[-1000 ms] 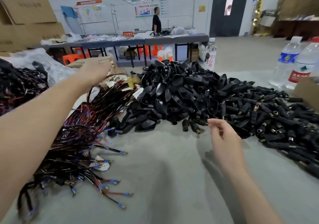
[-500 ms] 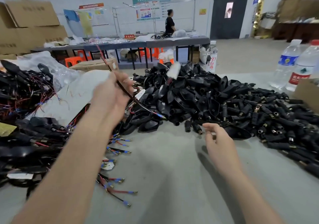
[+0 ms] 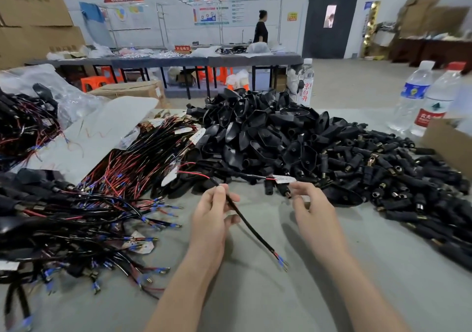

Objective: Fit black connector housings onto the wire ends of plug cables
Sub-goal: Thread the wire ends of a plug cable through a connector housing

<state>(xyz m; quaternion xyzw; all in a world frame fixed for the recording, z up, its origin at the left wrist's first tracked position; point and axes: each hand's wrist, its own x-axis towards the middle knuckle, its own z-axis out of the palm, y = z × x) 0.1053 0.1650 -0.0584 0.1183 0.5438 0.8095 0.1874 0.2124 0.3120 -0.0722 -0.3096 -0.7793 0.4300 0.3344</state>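
Now my left hand (image 3: 213,214) has drawn one cable (image 3: 246,220) from the left wire pile (image 3: 132,168) and pinches it over the near worktop (image 3: 255,296). My right hand (image 3: 313,207), fingers (image 3: 298,188) apart and empty, nears the housings (image 3: 255,132).

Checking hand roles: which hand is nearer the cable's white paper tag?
Right. The right hand is just below the white paper tag; the left hand grips the black cable farther left.
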